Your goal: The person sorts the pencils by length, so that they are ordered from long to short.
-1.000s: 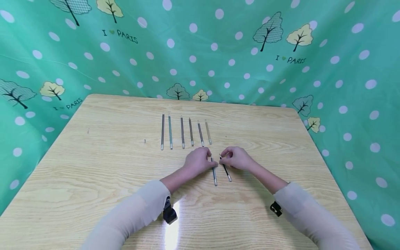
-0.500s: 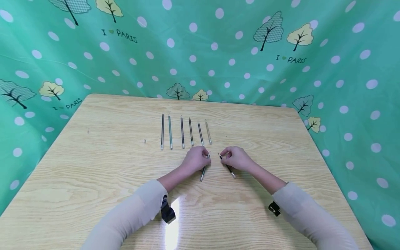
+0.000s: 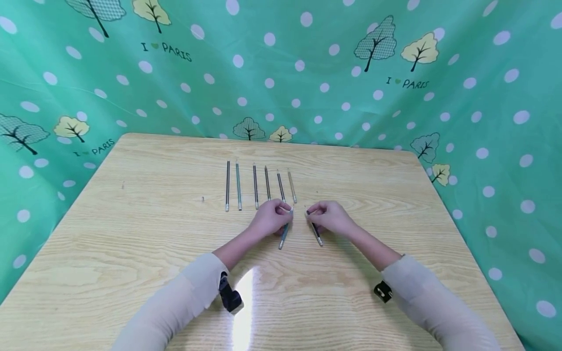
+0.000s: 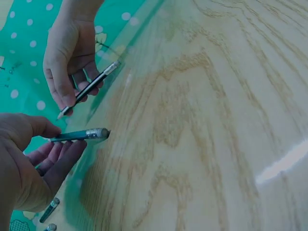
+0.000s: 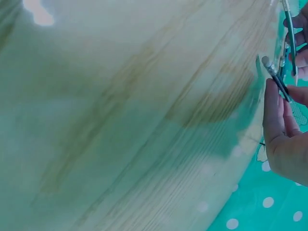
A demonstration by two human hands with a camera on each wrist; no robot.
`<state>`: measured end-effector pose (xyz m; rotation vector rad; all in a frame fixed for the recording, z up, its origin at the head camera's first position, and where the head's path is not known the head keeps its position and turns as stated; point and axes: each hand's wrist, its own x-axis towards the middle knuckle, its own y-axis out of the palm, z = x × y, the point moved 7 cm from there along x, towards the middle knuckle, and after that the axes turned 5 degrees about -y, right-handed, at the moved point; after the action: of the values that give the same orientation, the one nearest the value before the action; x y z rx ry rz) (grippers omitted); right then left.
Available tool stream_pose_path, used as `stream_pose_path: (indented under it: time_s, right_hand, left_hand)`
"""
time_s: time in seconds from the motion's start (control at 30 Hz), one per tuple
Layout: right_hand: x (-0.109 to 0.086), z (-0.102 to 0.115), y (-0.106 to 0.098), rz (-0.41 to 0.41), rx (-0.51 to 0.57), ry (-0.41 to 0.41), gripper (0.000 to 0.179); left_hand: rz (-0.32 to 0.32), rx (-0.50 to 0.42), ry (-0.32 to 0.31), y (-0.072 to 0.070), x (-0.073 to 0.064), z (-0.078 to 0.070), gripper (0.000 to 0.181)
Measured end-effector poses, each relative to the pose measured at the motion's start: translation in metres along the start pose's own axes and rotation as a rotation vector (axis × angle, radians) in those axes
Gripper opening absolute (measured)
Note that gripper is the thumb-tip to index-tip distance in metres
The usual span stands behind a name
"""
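My left hand (image 3: 269, 218) pinches a teal pencil (image 3: 284, 236) between thumb and fingers, its eraser end slanting down toward me. Across a small gap, my right hand (image 3: 332, 218) pinches a black pencil (image 3: 316, 234) near its pointed end. In the left wrist view the teal pencil (image 4: 79, 135) shows a metal ferrule and eraser, and the black pencil (image 4: 91, 89) has a bare wooden tip. The right wrist view shows the black pencil (image 5: 276, 77) with its eraser end outward. Beyond the hands lies a row of several pencils, among them a teal one (image 3: 238, 186) and a tan one (image 3: 292, 185).
The pencils lie on a light wood table (image 3: 131, 234). A tiny dark bit (image 3: 203, 199) sits left of the row. Behind the table hangs a green dotted cloth (image 3: 307, 73). Light glares off the tabletop near the left forearm.
Both hands have moved slightly away from me with their pencils. The left hand has also shifted left, and its pencil's eraser end has swung left.
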<state>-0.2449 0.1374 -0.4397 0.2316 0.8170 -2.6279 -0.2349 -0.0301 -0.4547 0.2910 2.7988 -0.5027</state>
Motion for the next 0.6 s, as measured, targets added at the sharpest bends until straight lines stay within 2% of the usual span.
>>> stream_pose_path:
  time_s: [0.23,0.43,0.6]
  right_hand:
    - [0.003,0.008,-0.001,-0.017,0.151,0.009,0.033]
    - [0.003,0.013,-0.002,-0.019,0.297,0.020,0.039]
    - [0.004,0.016,0.001,-0.032,0.353,0.008,0.038]
  left_hand:
    - [-0.008,-0.198,-0.030,-0.009,-0.003,-0.003,0.030]
    - [-0.044,-0.276,-0.031,-0.015,-0.002,-0.002,0.031]
    - [-0.049,-0.318,-0.011,-0.016,-0.003,-0.007,0.032]
